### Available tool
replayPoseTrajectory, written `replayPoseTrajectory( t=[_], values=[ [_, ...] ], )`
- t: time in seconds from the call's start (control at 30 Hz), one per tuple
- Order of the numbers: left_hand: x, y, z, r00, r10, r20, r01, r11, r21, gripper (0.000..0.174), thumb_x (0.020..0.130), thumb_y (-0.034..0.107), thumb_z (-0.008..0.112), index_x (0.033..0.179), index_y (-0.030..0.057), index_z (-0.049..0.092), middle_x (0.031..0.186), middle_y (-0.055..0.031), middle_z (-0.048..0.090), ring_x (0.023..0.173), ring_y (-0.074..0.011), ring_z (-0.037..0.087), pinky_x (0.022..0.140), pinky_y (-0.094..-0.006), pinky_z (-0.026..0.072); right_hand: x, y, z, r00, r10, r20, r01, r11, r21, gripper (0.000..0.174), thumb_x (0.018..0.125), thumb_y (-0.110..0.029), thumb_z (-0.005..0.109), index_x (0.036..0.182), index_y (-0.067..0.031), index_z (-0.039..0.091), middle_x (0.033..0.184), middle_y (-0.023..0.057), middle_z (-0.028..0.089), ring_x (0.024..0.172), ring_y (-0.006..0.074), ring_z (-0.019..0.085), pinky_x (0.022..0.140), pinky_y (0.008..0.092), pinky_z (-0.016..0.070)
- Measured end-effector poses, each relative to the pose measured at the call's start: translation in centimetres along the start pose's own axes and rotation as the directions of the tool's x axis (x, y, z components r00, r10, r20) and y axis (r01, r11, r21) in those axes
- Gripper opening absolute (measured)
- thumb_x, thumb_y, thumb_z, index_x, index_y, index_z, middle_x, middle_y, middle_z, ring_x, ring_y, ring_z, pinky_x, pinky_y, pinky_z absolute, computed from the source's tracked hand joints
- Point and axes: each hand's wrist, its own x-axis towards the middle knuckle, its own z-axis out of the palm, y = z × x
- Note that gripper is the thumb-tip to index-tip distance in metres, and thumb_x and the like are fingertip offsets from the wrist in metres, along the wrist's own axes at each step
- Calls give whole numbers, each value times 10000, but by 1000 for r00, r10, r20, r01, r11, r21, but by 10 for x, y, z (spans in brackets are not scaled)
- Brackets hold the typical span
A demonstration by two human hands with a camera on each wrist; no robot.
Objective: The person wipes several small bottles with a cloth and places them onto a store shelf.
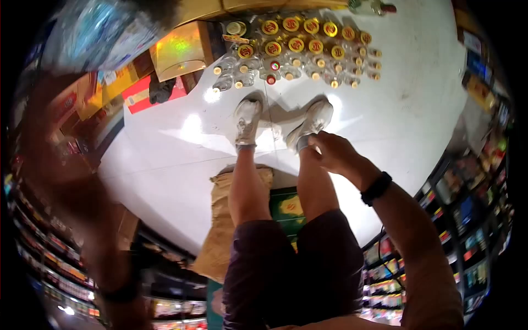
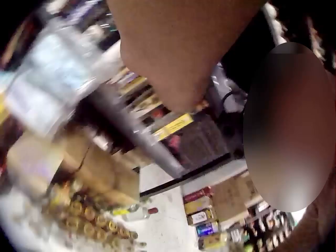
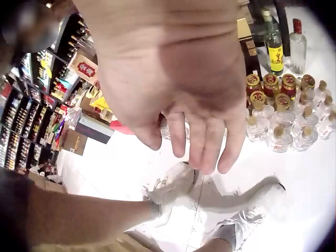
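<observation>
My right hand (image 1: 335, 151) hangs by the sock and shoe (image 1: 316, 121) of one foot in the head view. In the right wrist view the right hand (image 3: 178, 89) has its fingers loosely extended, pointing down, with nothing held. My left hand (image 1: 60, 165) is raised and blurred at the left of the head view; its fingers cannot be made out. Close to the lens in the left wrist view is part of the left hand or arm (image 2: 168, 47), its fingers hidden. Above the left hand in the head view is a clear plastic-wrapped bundle (image 1: 110, 41).
Rows of glass bottles (image 1: 296, 45) with gold-coloured caps stand on the white floor (image 1: 165, 170). Boxes (image 1: 179, 52) line the left side. A burlap sack (image 1: 217, 220) and a green box (image 1: 289, 212) lie below the legs. Stocked shelves (image 1: 467, 220) stand at both sides.
</observation>
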Motion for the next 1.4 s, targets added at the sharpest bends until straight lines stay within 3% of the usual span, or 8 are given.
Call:
replayPoseTrajectory(
  t=[0.23, 0.37, 0.43, 0.7, 0.83, 0.9, 1.1, 1.4],
  values=[
    [-166, -52, 142, 684, -507, 525, 677, 709, -198, 679, 795, 94, 643, 1388, 18, 321, 1262, -277, 500, 1171, -405, 511, 958, -450, 441, 62, -17, -29, 999, 50, 0, -50, 998, 48, 200, 858, -175, 613, 1003, -43, 577, 918, 144, 655, 845, 311, 642, 755, 391, 513],
    [-179, -84, 190, 750, -429, 504, 638, 670, -379, 640, 804, 151, 642, 1364, 51, 350, 1182, -258, 567, 1112, -410, 555, 926, -451, 457, 89, -15, -22, 998, 35, -51, -37, 999, -38, 200, 868, -173, 615, 997, -26, 571, 911, 132, 657, 799, 269, 649, 739, 356, 513],
    [-160, -104, 204, 583, -517, 627, 799, 504, -328, 532, 843, 194, 616, 1328, 116, 414, 1095, -192, 623, 1055, -337, 615, 890, -418, 480, 100, -13, -8, 994, 85, -64, -86, 996, -9, 202, 864, -173, 625, 1000, -32, 574, 918, 130, 663, 815, 261, 656, 754, 339, 515],
    [-85, -237, 236, 702, -513, 495, 672, 707, -221, 358, 849, 237, 596, 1170, 88, 539, 894, -134, 663, 780, -210, 637, 703, -348, 503, 130, -47, 68, 957, 171, -235, -87, 940, 331, 294, 786, -166, 699, 1017, -31, 576, 898, 154, 661, 836, 284, 666, 723, 370, 523],
    [-63, -245, 228, 526, -634, 567, 845, 311, -435, 357, 817, 291, 609, 1105, 80, 615, 966, -192, 675, 933, -329, 648, 831, -384, 497, 180, -74, 57, 855, -106, -507, 135, 991, 21, 332, 778, -161, 698, 1055, -33, 568, 986, 180, 627, 947, 342, 613, 820, 409, 495],
    [-71, -258, 258, 629, -624, 464, 776, 460, -433, 355, 832, 273, 577, 1138, 94, 597, 855, -129, 679, 804, -239, 653, 753, -338, 511, 213, -81, 48, 822, -234, -519, 214, 972, -98, 409, 763, -168, 701, 1113, -24, 545, 1075, 218, 586, 1040, 376, 556, 886, 439, 458],
    [-49, -236, 306, 257, -602, 756, 733, -389, -559, 571, 933, 390, 484, 1419, 147, 308, 1342, -141, 471, 1057, -330, 564, 878, -451, 485, 290, -71, 27, 819, -342, -460, 284, 939, -192, 477, 759, -162, 689, 1182, -33, 508, 1105, 222, 574, 1054, 389, 543, 900, 455, 453],
    [-18, -218, 362, 382, -443, 811, 308, -766, -564, 673, 881, 402, 550, 1427, 160, 239, 1394, -219, 339, 1215, -512, 403, 965, -682, 354, 345, -45, 19, 806, -555, -205, 475, 814, -335, 527, 834, -186, 646, 1300, -48, 443, 1208, 208, 574, 1121, 337, 554, 960, 377, 419]
  ],
)
